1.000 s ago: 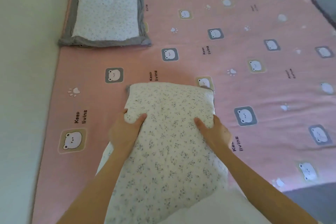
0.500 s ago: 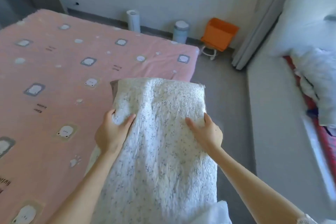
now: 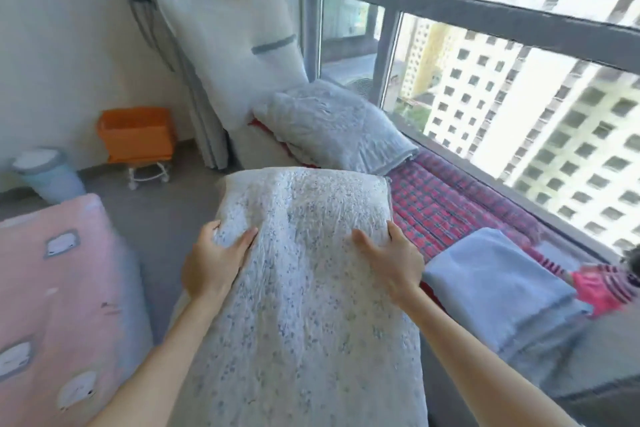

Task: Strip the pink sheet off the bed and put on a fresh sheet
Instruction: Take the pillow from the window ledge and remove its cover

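I carry a white flower-print pillow in front of me above the floor. My left hand grips its left edge, thumb on top. My right hand grips its right edge the same way. A corner of the bed with the pink bear-print sheet shows at the lower left. A folded light-blue sheet lies on the window ledge to the right of the pillow.
A red plaid mat covers the ledge under the window. A grey-white pillow and a tall white cushion lie beyond. An orange bin and a blue-grey can stand on the floor.
I have turned right from the bed toward the window ledge, carrying the pillow along. Both hands keep the same grip on it.
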Demonstrator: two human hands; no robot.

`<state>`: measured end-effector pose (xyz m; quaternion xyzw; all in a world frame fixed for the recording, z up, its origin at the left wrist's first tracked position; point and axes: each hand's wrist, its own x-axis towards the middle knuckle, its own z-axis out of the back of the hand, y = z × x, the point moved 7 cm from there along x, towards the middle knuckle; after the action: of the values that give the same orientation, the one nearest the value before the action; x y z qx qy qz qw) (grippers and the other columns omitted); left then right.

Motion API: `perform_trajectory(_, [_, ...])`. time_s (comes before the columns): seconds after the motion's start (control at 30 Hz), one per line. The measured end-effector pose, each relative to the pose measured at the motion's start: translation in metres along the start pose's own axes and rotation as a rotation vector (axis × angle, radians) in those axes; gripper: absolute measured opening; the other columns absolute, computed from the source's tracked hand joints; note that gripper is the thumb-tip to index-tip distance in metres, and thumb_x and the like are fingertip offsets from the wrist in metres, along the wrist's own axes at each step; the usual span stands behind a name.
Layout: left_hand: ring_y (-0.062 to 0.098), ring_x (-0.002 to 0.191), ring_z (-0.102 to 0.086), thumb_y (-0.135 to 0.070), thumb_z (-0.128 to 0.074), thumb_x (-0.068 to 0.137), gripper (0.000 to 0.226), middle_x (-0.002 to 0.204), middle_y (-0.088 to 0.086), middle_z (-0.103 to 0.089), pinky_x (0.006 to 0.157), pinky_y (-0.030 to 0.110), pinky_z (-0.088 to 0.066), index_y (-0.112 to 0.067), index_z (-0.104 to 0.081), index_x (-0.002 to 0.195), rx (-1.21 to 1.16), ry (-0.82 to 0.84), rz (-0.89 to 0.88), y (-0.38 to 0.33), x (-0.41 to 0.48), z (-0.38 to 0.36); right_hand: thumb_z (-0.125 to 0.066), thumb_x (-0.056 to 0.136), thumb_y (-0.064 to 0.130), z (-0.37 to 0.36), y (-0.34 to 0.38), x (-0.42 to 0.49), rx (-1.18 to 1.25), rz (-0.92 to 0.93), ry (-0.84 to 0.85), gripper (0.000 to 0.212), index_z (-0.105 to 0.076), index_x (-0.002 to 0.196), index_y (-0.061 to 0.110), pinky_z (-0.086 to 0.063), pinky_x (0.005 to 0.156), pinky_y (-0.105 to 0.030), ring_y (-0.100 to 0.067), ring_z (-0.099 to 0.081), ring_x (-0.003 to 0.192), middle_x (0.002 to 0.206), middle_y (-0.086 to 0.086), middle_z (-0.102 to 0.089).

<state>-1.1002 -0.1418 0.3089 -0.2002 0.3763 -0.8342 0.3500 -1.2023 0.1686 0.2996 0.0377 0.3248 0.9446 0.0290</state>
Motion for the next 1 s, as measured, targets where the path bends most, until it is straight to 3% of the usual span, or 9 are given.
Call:
perform_trajectory(0.17, [0.026, 0.109, -0.058, -0.07, -0.069, 0.064, 0.077, 0.122, 0.001, -0.063, 0.089, 0.04, -0.049, -0.02, -0.056, 0.122, -0.1, 0.166, -0.069, -0.08, 0.045, -0.114, -0.036, 0.069, 0.08, 0.043, -0.053, 0.075, -0.018, -0.144, -0.103, 0.087, -0.048, 0.133, 0.023, -0.047, 0.076, -0.036, -0.027, -0.062, 0.104, 0.109, -0.004, -0.069])
perform_trajectory(0.4, [0.025, 0.107, -0.059, -0.067, -0.065, 0.071, 0.068, 0.117, -0.001, -0.064, 0.074, 0.031, -0.041, -0.023, -0.056, 0.122, 0.068, 0.33, -0.293, -0.192, 0.116, -0.214, -0.037, 0.072, 0.08, 0.066, -0.083, 0.146, 0.1, -0.356, -0.241, 0.093, -0.043, 0.14, 0.018, -0.046, 0.085, -0.038, -0.029, -0.056, 0.117, 0.128, -0.006, -0.061])
perform_trajectory(0.5, [0.023, 0.11, -0.058, -0.065, -0.067, 0.07, 0.065, 0.12, -0.002, -0.064, 0.082, 0.032, -0.044, -0.025, -0.057, 0.119, 0.08, 0.392, -0.426, -0.238, 0.16, -0.248, -0.043, 0.077, 0.077, 0.059, -0.081, 0.173, 0.193, -0.423, -0.322, 0.089, -0.04, 0.142, 0.017, -0.045, 0.084, -0.037, -0.028, -0.055, 0.118, 0.132, -0.005, -0.057])
perform_trajectory(0.67, [0.023, 0.118, -0.055, -0.063, -0.067, 0.072, 0.066, 0.13, -0.001, -0.058, 0.09, 0.032, -0.043, -0.027, -0.054, 0.125, 0.168, 0.482, -0.644, -0.311, 0.261, -0.288, -0.05, 0.091, 0.053, 0.02, -0.036, 0.232, 0.375, -0.479, -0.439, 0.071, -0.031, 0.145, 0.011, -0.041, 0.092, -0.039, -0.031, -0.051, 0.122, 0.142, -0.009, -0.047])
perform_trajectory(0.8, [0.026, 0.116, -0.056, -0.066, -0.066, 0.071, 0.068, 0.126, 0.004, -0.061, 0.089, 0.031, -0.043, -0.027, -0.054, 0.126, 0.259, 0.511, -0.841, -0.367, 0.359, -0.311, -0.049, 0.093, 0.049, -0.025, 0.025, 0.294, 0.459, -0.525, -0.521, 0.071, -0.026, 0.146, 0.009, -0.041, 0.092, -0.04, -0.033, -0.052, 0.119, 0.14, -0.011, -0.048])
perform_trajectory(1.0, [0.027, 0.11, -0.058, -0.055, -0.071, 0.074, 0.059, 0.12, 0.006, -0.064, 0.09, 0.032, -0.042, -0.023, -0.058, 0.122, 0.251, 0.566, -1.191, -0.47, 0.455, -0.341, -0.043, 0.095, 0.05, -0.094, 0.114, 0.368, 0.68, -0.663, -0.637, 0.072, -0.016, 0.148, 0.01, -0.037, 0.105, -0.047, -0.033, -0.041, 0.132, 0.149, -0.011, -0.035])
